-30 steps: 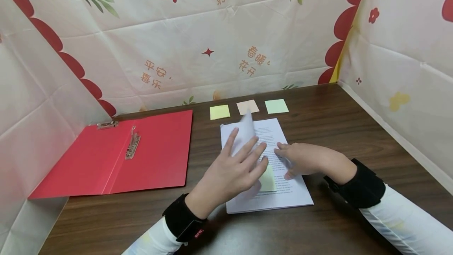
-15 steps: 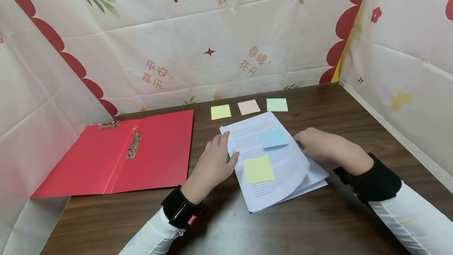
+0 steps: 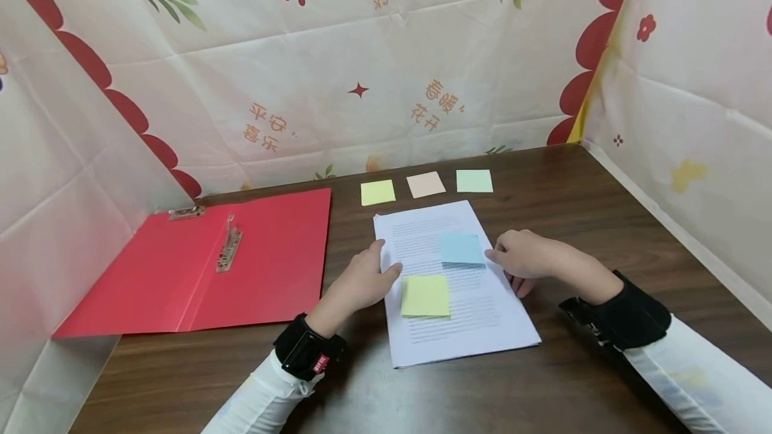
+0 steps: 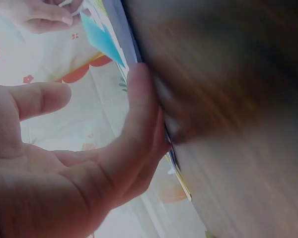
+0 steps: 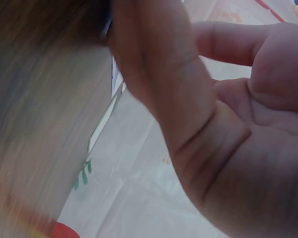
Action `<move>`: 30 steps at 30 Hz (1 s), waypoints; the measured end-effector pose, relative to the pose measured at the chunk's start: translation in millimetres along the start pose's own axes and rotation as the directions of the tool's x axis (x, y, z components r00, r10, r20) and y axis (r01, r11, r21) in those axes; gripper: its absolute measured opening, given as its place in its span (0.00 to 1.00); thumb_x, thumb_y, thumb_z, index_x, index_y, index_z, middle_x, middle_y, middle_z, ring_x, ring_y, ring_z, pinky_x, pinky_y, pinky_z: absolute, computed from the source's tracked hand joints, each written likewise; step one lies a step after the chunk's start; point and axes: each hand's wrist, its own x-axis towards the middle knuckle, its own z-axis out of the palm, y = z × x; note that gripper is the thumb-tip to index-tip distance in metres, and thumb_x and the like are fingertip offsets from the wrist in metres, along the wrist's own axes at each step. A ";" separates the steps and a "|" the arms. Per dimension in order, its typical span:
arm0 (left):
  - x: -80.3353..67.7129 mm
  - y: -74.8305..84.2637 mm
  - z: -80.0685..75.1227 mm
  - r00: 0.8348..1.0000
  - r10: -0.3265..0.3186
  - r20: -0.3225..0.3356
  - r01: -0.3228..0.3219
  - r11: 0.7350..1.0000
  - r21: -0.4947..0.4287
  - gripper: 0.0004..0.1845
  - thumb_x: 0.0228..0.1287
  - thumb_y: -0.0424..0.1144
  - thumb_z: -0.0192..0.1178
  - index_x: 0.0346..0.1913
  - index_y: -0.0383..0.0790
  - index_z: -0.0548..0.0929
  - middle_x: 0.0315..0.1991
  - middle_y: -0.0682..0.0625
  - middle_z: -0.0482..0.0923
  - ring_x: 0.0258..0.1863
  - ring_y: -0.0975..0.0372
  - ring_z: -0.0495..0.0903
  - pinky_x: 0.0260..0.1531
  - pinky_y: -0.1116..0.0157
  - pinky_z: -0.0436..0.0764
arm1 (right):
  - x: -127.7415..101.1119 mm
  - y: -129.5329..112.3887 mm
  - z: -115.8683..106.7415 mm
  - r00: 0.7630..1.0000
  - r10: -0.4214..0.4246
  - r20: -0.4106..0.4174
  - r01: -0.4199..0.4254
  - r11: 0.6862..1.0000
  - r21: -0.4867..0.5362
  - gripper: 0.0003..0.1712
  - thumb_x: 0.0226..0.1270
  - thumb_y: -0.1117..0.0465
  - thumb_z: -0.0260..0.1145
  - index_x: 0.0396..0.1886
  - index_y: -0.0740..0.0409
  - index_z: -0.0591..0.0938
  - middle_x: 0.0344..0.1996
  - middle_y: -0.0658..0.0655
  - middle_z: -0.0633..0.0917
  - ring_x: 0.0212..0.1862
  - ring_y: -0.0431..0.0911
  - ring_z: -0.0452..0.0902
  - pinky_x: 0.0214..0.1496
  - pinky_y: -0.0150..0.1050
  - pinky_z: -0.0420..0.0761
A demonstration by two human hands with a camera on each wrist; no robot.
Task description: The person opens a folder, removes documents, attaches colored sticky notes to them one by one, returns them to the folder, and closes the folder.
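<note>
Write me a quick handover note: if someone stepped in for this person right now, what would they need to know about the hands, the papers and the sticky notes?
Left hand: fingers on the left edge of the paper stack, steadying it.
Right hand: fingers at the stack's right edge, beside the blue sticky note.
Stack: lies flat on the table, squared up.
Done: the blue note and a yellow sticky note sit on the top sheet.
Waiting: three loose note pads behind the stack, yellow, peach, green; the red folder lies open on the left, its clip holding nothing.
Left, probably: moving the stack into the folder.
</note>
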 end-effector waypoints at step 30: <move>1.1 -1.9 -15.3 0.999 0.052 -0.005 -0.047 0.859 -0.510 0.17 0.81 0.31 0.53 0.67 0.35 0.73 0.60 0.37 0.84 0.49 0.53 0.87 0.42 0.60 0.89 | 5.2 15.2 -6.9 0.995 -0.095 -0.021 0.094 0.995 -0.020 0.25 0.67 0.49 0.78 0.47 0.67 0.83 0.33 0.58 0.86 0.30 0.45 0.83 0.34 0.39 0.85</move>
